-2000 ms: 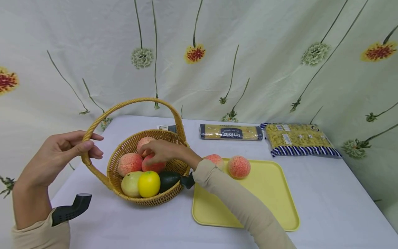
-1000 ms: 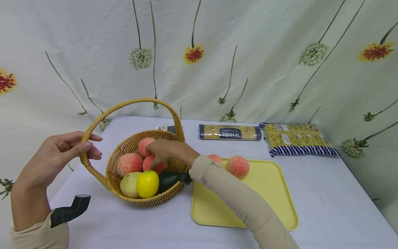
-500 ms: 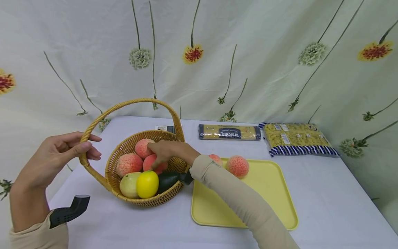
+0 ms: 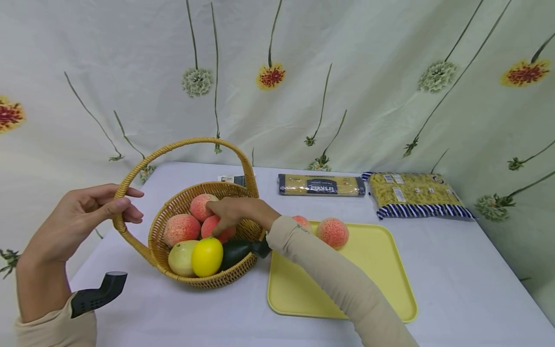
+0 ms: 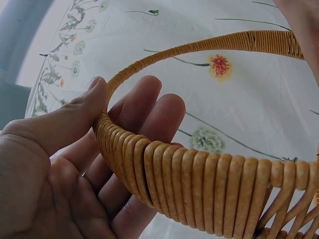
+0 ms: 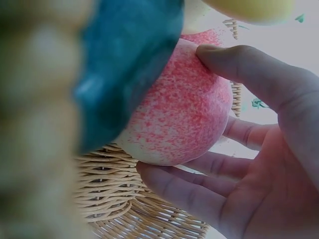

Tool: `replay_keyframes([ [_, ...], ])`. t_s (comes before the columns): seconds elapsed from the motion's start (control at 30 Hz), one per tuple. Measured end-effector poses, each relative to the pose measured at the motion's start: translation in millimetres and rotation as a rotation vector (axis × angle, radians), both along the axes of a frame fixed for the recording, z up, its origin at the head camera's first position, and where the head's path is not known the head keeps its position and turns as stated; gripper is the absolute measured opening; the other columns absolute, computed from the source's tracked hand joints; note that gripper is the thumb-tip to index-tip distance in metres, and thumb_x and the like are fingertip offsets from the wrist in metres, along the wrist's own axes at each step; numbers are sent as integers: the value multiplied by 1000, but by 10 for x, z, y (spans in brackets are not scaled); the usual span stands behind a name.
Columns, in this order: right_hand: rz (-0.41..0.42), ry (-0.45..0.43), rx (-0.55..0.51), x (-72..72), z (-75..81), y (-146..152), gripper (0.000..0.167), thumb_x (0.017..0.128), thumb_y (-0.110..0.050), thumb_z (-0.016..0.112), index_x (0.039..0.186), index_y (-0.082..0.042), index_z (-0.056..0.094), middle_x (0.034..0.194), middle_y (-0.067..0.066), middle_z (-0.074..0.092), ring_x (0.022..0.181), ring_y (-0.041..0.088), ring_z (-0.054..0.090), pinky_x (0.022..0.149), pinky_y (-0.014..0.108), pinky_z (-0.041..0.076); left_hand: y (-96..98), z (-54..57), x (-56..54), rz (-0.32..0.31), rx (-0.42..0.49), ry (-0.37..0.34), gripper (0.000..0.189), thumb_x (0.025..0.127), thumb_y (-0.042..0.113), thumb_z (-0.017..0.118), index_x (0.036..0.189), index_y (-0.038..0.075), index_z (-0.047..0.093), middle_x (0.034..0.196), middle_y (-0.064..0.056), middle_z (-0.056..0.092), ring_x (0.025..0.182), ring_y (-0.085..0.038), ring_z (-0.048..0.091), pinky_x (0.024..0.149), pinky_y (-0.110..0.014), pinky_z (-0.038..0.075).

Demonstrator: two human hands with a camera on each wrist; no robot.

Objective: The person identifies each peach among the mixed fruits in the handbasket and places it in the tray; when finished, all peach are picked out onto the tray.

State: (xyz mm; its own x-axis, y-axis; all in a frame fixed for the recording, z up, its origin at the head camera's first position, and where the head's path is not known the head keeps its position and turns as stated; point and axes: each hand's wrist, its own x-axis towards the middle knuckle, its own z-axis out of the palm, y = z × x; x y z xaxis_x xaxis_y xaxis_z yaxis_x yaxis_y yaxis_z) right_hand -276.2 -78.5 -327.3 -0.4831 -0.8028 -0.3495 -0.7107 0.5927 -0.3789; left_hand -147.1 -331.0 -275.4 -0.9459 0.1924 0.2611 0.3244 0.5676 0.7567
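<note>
Well, from here the left hand [image 4: 80, 214] grasps the wicker basket handle [image 4: 195, 140], best held steady; the right hand [image 4: 234, 212] grips a peach [image 6: 184, 109], best pinched gently, evenly.

A round, red-speckled peach [image 6: 179, 107] is inside a wicker basket [image 4: 212, 282] (tan, with arched handle [image 4: 199, 140])

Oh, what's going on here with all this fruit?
A person is handling fruit in a wicker basket. The left hand holds the basket's handle, while the right hand reaches inside and grips a pinkish-red peach. That peach is still in the basket, among two other peaches, a pale round fruit, a yellow one and a dark green item. Beside the basket is a yellow tray, with a peach near its far edge and another partly hidden by the sleeve.
</note>
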Motion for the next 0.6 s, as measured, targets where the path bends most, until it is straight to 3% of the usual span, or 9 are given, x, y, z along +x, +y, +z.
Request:
replay_keyframes([
  [0.6, -4, 9, -1, -12, 22, 20, 53, 88, -37, 67, 128, -13, 43, 108, -1, 56, 92, 13, 53, 79, 20, 44, 13, 10, 11, -35, 0, 32, 22, 98, -1, 48, 118, -2, 57, 84, -12, 71, 76, -19, 68, 79, -17, 44],
])
